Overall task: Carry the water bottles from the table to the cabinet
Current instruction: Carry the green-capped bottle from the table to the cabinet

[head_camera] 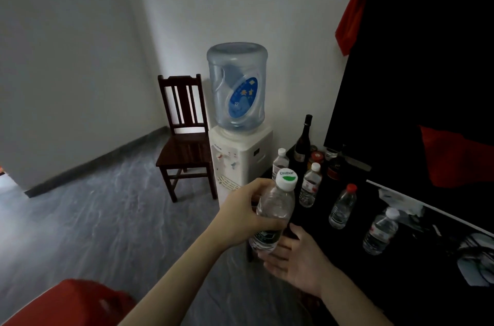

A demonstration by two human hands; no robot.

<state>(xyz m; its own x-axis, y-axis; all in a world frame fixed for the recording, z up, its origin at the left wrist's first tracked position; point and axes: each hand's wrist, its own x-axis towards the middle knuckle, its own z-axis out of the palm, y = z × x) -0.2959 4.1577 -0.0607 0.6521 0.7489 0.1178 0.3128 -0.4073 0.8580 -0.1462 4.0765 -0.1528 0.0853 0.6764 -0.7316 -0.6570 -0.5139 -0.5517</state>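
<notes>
step: placing bottle | left hand (244, 214) wraps the green-capped water bottle (275, 214) above the black worktop (334, 253) edge | right hand (296, 259) spread under its base | tip: probably lower it upright, clear of the standing bottles (310, 185)

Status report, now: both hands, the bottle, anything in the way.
Left hand gripping green-capped bottle mid-body. Right hand open under its base. Four water bottles standing on black cabinet top. Nothing in the way.

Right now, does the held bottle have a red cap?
No, the held bottle in the hands has a white cap with a green mark.
</notes>
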